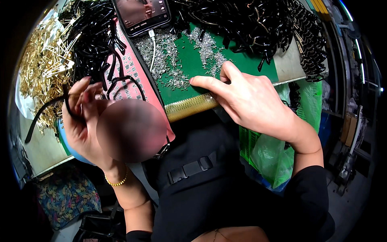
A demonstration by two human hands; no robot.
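Note:
My left hand (pixel 82 117) is raised at the left and grips a thin black curved strip (pixel 44 111) together with a small gold metal piece; the strip trails down to the left. My right hand (pixel 250 99) rests on the green mat (pixel 246 66), its forefinger stretched out to the edge of a scatter of tiny silver pins (pixel 171 60). Whether its fingertips pinch a pin I cannot tell. A blurred round patch hides the area just below my left hand.
A heap of gold metal clips (pixel 38 64) lies far left, black strips (pixel 90 38) beside it and a larger black pile (pixel 262 24) at the back right. A phone (pixel 141 14) with a white cable sits at the top. A green plastic bag (pixel 278 149) hangs off the bench edge.

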